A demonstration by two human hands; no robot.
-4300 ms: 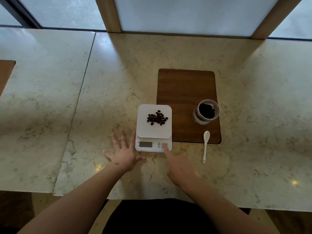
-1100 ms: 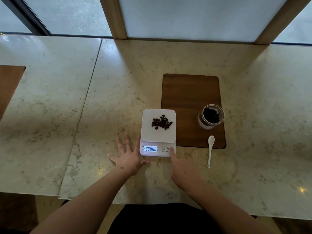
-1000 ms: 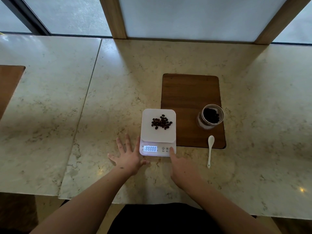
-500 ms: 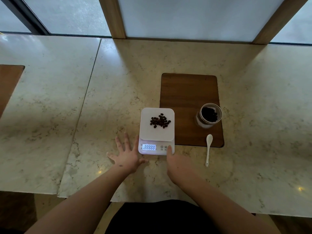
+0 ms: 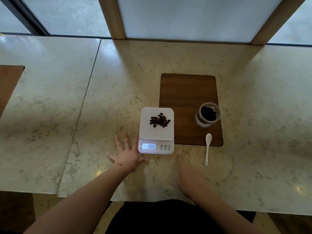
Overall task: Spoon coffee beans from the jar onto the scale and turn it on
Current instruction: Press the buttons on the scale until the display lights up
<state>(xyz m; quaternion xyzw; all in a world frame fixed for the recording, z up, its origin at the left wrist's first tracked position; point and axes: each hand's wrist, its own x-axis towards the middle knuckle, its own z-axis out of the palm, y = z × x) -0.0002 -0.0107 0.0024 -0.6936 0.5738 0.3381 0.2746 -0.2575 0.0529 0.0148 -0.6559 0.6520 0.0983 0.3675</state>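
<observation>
The open jar point(image 5: 208, 115) holds coffee beans; more beans point(image 5: 159, 120) lie on the lit scale point(image 5: 156, 130). The right hand point(image 5: 190, 176), loosely flat, has pulled back from the buttons; the left hand point(image 5: 127, 153) rests spread.

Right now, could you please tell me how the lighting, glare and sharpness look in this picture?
Head view: backlit from the frosted windows, so both forearms look dim; small glints on the beige marble counter; the white scale's lit display stays readable; the right hand is slightly blurred; wide-angle bending tilts the wooden window posts.
</observation>
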